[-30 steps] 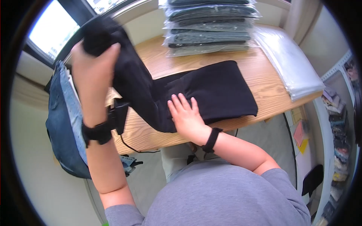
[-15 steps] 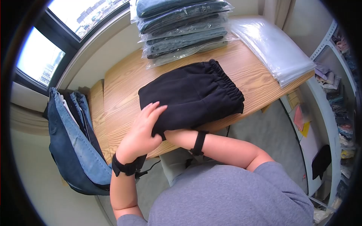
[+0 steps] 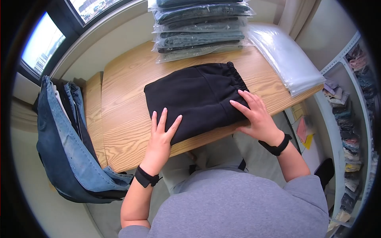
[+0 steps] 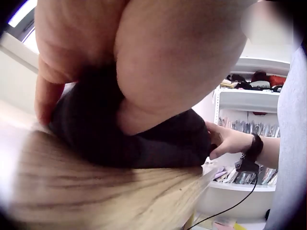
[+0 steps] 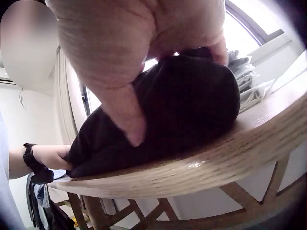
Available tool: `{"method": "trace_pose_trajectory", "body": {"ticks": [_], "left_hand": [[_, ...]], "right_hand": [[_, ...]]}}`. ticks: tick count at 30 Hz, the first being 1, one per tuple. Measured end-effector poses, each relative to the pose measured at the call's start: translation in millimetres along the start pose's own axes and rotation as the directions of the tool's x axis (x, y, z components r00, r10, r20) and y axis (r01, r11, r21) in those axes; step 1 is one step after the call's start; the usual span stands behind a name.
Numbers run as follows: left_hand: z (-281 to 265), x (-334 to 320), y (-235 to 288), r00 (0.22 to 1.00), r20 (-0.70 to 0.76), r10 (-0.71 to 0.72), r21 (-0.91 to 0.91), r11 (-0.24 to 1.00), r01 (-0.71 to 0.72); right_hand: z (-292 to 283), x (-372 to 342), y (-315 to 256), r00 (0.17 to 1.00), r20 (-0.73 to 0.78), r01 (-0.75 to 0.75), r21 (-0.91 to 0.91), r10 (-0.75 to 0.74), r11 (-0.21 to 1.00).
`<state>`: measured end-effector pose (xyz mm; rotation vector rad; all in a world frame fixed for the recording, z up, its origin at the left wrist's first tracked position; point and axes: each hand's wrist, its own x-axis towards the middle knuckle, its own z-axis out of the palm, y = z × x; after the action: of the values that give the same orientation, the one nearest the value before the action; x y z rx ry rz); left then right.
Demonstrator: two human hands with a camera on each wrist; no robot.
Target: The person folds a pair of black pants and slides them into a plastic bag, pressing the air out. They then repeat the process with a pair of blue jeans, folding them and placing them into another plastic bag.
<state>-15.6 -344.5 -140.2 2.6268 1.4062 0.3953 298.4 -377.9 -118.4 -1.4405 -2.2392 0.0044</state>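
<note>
A folded black garment with a gathered waistband at its right end lies flat on the wooden table. My left hand rests on its near left corner, fingers spread and straight. On the near right part, beside the waistband, lies my right hand, fingers also spread. In the left wrist view the left thumb touches the side of the garment. The right wrist view has the right thumb against the garment's near side; other fingertips are partly hidden behind the cloth.
Bagged folded clothes are stacked at the back of the table. Clear plastic bags lie at the back right. Jeans hang over something at the left. A shelf of clothes stands at the right.
The raised part of the garment has been folded over, leaving a compact bundle with its waistband on the right. My right hand has come from underneath onto the right side; the left has spread its fingers.
</note>
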Motion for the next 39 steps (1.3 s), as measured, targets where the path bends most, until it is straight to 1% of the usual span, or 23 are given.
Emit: {"method": "trace_pose_trajectory", "body": {"ticks": [3,4,6,7,8,10,12,14,16,17,18,20,21,23,25,26,28,29,30,32,34,37,39], "left_hand": [[0,-1,0,1.0,-0.03,0.003,-0.02,1.0,-0.004],[2,-1,-1,1.0,-0.027,-0.001,-0.027,1.0,0.0],[7,-1,-3,0.995,-0.098,0.018,0.031,0.999,-0.015],[3,0,2,0.998,-0.043,-0.04,-0.008,0.999,0.04],[1,0,6,0.998,-0.04,-0.041,-0.018,0.999,0.04],[0,2,11,0.994,-0.056,-0.089,0.059,0.994,0.092],[3,4,10,0.995,-0.084,-0.044,0.039,0.998,0.047],[4,4,9,0.996,-0.093,-0.006,0.05,0.999,0.011],[3,5,11,0.998,-0.062,-0.021,-0.007,1.0,0.02],[2,5,11,0.999,-0.051,-0.017,0.017,1.0,0.018],[3,4,11,0.999,-0.046,-0.024,0.025,0.999,0.026],[-1,4,15,0.999,-0.019,-0.049,0.037,0.998,0.05],[-1,5,15,0.999,-0.025,-0.034,0.035,0.999,0.035],[0,4,16,0.998,-0.018,-0.065,0.025,0.998,0.065],[1,2,17,0.998,-0.026,-0.061,0.029,0.998,0.061],[1,3,16,0.997,-0.033,-0.066,0.033,0.997,0.068],[2,3,16,0.997,-0.039,-0.07,0.036,0.997,0.071],[2,3,16,0.997,-0.034,-0.073,0.039,0.996,0.074],[2,2,17,0.997,-0.037,-0.073,0.039,0.996,0.074],[1,3,19,0.996,-0.044,-0.074,0.024,0.997,0.075],[3,2,17,0.996,-0.045,-0.075,0.027,0.997,0.076],[3,3,18,0.996,-0.043,-0.075,0.028,0.997,0.076],[2,3,20,0.997,-0.04,-0.073,0.029,0.997,0.074]], "right_hand": [[3,8,19,1.0,0.012,0.005,0.061,-0.005,0.998],[1,14,24,0.999,-0.036,0.035,0.138,-0.03,0.99],[-12,24,31,0.995,-0.06,0.088,0.134,-0.081,0.987],[-18,32,29,0.984,-0.118,0.14,0.062,-0.132,0.988],[-22,36,29,0.986,-0.109,0.137,0.059,-0.13,0.989],[-27,40,29,0.953,-0.191,0.22,-0.103,-0.237,0.97],[-11,28,41,0.959,-0.174,0.198,-0.15,-0.223,0.969],[14,8,54,0.993,-0.088,0.082,0.048,-0.077,0.995],[12,-1,53,0.994,-0.094,0.064,0.097,-0.055,0.993],[0,-4,54,0.999,0.054,-0.018,0.303,0.002,0.953],[-9,-7,63,0.999,0.046,-0.03,0.28,0.017,0.96],[-27,-8,87,0.992,0.088,-0.121,0.466,0.091,0.876],[-43,-5,97,0.971,0.028,-0.227,0.409,0.237,0.884],[-51,-8,141,0.89,-0.148,-0.412,0.148,0.432,0.899],[-48,-16,192,0.836,-0.292,-0.527,-0.189,0.465,0.829],[-46,-16,201,0.836,-0.298,-0.526,-0.191,0.461,0.829],[-46,-11,212,0.785,-0.275,-0.62,-0.326,0.556,0.714],[-43,-8,217,0.753,-0.236,-0.657,-0.334,0.615,0.676],[-41,-4,219,0.753,-0.237,-0.656,-0.334,0.613,0.677],[-38,3,224,0.67,-0.14,-0.714,-0.389,0.729,0.582],[-32,6,230,0.685,-0.14,-0.695,-0.42,0.715,0.583],[-23,14,239,0.7,-0.22,-0.681,-0.489,0.679,0.544],[-23,17,244,0.688,-0.255,-0.699,-0.487,0.68,0.524]]}}
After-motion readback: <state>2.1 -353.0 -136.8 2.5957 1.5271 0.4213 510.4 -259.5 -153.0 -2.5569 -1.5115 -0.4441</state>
